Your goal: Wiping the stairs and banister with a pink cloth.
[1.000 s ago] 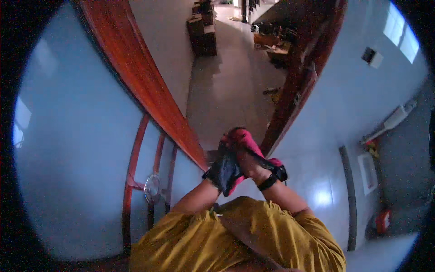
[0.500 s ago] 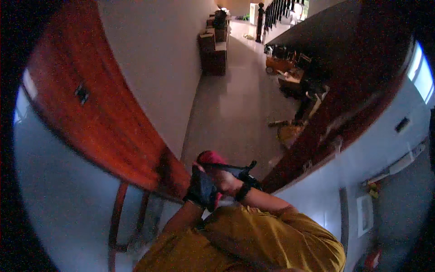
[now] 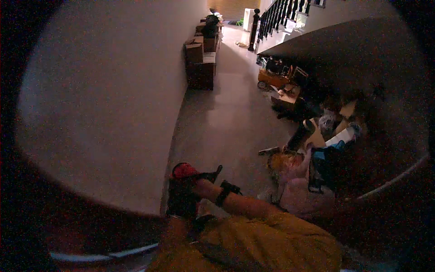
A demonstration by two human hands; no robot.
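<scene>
Seemingly a home hallway [image 3: 231, 118]; dark stair railing [image 3: 269, 22]; boxes [image 3: 195, 53] along the wall [image 3: 108, 99]

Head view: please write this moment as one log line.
left hand, right hand: together at red-and-black item, grip unclear | right wrist: black band | ahead: smooth greyish floor

1. I log one red-and-black item [image 3: 183, 170] at the joined hands; kind unclear in the dimness.
2. Red part: rounded, at the far end of the right hand [image 3: 197, 185].
3. Black strap-like piece [image 3: 210, 176]: juts rightward above the right wrist, tip upturned.
4. Dark area by the left hand [image 3: 180, 200]: unresolved.
</scene>
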